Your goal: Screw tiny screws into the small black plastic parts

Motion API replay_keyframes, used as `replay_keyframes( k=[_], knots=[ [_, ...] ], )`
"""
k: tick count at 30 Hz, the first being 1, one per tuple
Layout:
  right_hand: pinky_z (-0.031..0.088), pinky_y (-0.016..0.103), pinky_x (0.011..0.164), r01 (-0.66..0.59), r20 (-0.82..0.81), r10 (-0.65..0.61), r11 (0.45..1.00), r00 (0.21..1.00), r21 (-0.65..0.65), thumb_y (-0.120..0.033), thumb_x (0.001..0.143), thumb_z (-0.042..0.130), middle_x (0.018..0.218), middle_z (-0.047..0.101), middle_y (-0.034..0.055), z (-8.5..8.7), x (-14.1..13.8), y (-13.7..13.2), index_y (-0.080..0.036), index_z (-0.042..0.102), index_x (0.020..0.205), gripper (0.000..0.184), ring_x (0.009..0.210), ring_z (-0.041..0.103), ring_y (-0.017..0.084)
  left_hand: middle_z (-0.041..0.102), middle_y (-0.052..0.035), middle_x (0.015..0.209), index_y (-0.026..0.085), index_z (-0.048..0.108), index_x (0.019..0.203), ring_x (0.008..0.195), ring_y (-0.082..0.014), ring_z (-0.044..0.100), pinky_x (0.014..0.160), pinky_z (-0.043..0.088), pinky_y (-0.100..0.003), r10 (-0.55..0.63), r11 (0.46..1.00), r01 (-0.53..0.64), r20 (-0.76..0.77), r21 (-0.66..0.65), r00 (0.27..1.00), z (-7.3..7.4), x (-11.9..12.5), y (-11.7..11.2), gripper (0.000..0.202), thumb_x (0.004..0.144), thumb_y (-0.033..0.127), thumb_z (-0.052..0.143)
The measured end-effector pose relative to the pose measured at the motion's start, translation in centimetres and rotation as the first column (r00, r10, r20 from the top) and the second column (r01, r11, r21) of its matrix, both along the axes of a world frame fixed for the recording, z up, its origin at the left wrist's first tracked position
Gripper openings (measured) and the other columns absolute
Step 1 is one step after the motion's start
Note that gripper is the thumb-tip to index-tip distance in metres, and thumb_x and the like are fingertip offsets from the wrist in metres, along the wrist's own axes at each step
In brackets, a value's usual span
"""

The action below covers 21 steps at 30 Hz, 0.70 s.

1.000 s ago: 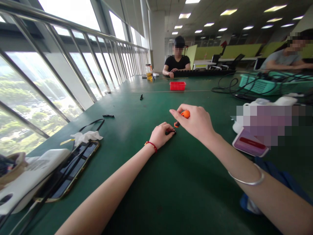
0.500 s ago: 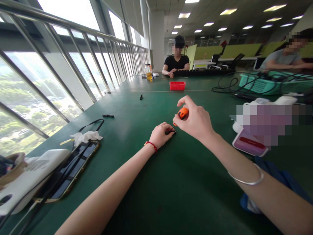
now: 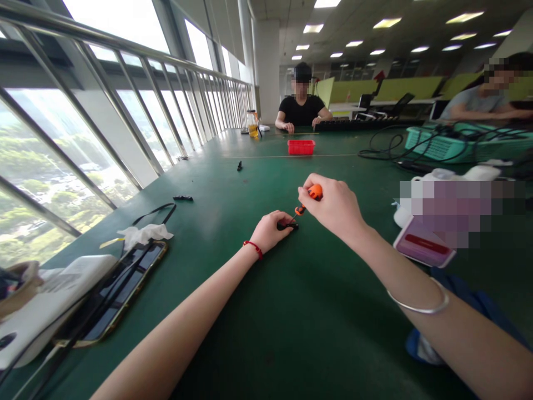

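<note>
My right hand [image 3: 333, 201] is closed round the orange and black handle of a screwdriver [image 3: 300, 210]. The thin shaft slants down to the left, and its tip meets or nearly meets a small black part [image 3: 293, 226]. That part lies on the green table [image 3: 233, 278], pinched between the thumb and fingers of my left hand [image 3: 272, 229]. My left fingers cover some of the black part, so its full shape is hidden. Farther off are two loose black pieces, one [image 3: 239, 165] ahead of my hands and another [image 3: 183, 198] to the left.
A red tray [image 3: 301, 147] stands ahead, with a person [image 3: 300, 105] seated beyond it. To the right are a teal basket [image 3: 466, 143] with cables and a pink-purple phone-like object [image 3: 423, 241]. A phone [image 3: 125, 294] and a white power strip [image 3: 54, 303] lie at left.
My right fingers, spread wider before, have closed round the screwdriver handle. My left hand stays at the black part. The person opposite has a second hand showing farther right.
</note>
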State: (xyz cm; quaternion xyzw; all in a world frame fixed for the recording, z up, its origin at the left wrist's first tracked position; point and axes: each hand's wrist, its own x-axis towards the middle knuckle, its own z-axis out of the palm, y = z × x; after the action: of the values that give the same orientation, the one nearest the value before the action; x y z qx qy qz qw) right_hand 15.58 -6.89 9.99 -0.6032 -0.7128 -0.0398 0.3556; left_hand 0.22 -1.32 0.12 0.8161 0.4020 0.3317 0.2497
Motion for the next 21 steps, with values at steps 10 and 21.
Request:
replay_keyframes(
  k=[10,21],
  knots=[
    [0.029,0.024,0.05,-0.042,-0.048,0.044,0.999,0.998,0.031,-0.036,0.079,0.046,0.059,0.057,-0.0009,0.1,0.0,-0.3,-0.023,0.055,0.068,0.02,0.055,0.049,0.015,0.066,-0.0032,0.084,0.018,0.067,0.08,0.081,-0.0173,0.06,0.077,0.049,-0.031,0.068,0.993,-0.056,-0.117,0.107,0.991,0.4,-0.9,-0.3,0.01,0.073,0.023,0.062],
    [0.039,0.024,0.061,-0.142,-0.051,0.14,0.989,0.989,-0.039,-0.021,0.082,0.049,0.082,0.051,0.0026,-2.6,2.8,3.0,-0.024,0.069,0.087,0.021,0.066,0.053,0.012,0.068,-0.0006,0.083,0.02,0.067,0.081,0.081,-0.017,0.059,0.077,0.047,-0.03,0.097,0.989,-0.078,-0.158,0.126,0.983,0.7,-0.9,-0.6,0.011,0.073,0.023,0.059]
  ],
)
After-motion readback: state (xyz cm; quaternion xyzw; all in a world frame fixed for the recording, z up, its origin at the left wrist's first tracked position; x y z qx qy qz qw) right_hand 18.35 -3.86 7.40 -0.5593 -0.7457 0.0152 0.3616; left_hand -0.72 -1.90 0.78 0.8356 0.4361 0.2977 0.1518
